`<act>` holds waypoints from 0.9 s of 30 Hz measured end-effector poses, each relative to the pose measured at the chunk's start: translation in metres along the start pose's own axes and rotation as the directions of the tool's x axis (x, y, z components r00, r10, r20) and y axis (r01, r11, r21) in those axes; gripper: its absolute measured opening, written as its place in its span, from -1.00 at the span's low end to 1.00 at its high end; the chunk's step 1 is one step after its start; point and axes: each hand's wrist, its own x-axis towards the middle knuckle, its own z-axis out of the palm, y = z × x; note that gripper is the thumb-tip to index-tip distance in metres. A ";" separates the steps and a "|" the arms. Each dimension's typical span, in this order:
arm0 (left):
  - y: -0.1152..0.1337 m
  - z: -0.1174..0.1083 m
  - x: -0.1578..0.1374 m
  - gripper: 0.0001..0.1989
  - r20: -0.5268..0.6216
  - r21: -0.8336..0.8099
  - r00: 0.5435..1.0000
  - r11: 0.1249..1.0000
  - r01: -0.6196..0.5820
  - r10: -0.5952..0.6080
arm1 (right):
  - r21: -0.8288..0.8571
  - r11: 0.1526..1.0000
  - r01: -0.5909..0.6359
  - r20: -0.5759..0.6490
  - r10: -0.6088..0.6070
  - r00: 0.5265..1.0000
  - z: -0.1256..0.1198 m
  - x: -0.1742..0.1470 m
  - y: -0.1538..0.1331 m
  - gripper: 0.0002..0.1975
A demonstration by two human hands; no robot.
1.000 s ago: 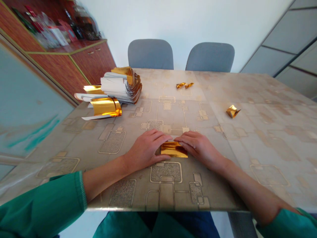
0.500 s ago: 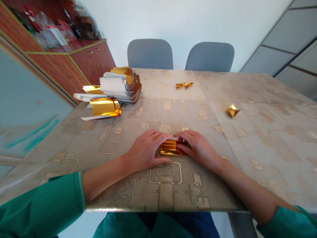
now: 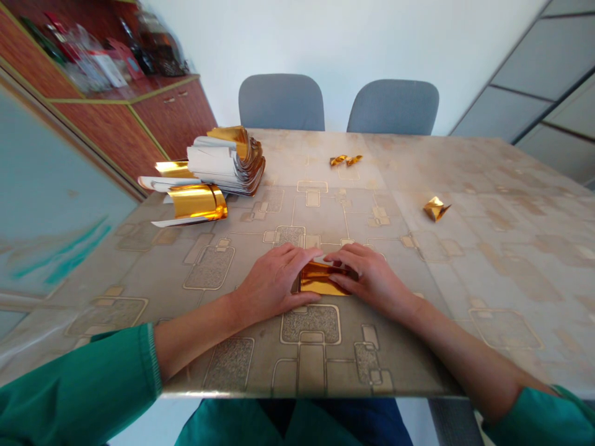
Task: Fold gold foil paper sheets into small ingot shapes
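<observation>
Between my hands a sheet of gold foil paper lies on the table, partly folded lengthwise with a crease along it. My left hand curves around its left end, index finger at the far edge and thumb low near the close edge. My right hand grips the right end, its thumb pressing on the foil and its fingers bent over the far side. The fingers cover both ends of the sheet.
A thick stack of white-backed gold paper stands at the left, with a curled gold sheet in front. Two small folded gold pieces lie at the back, another folded gold piece at right. Two grey chairs stand behind the patterned table.
The foil's near part has opened flatter towards me, showing a crease and more gold surface. Both hands stay almost in place.
</observation>
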 end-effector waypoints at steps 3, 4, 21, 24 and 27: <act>0.000 0.000 0.001 -0.38 -0.001 -0.015 1.000 1.000 -0.007 0.007 | -0.007 1.000 -0.009 -0.017 0.009 1.000 0.002 0.000 0.001 -0.77; 0.000 0.000 0.000 -0.40 0.001 -0.017 1.000 1.000 -0.009 0.009 | -0.007 1.000 -0.013 -0.029 0.013 1.000 0.003 0.000 0.002 -0.75; 0.011 -0.005 0.001 -0.83 -0.075 0.320 0.931 0.893 -0.317 0.357 | 0.057 0.995 -0.077 -0.095 0.082 0.992 0.009 0.001 0.007 -0.65; 0.013 -0.005 0.001 -0.81 -0.072 0.346 0.943 0.895 -0.281 0.324 | 0.076 0.992 -0.099 -0.089 0.106 0.990 0.009 0.001 0.008 -0.64; 0.013 -0.004 0.001 -0.79 -0.057 0.341 0.942 0.893 -0.294 0.331 | 0.070 0.992 -0.108 -0.083 0.114 0.990 0.010 0.002 0.009 -0.63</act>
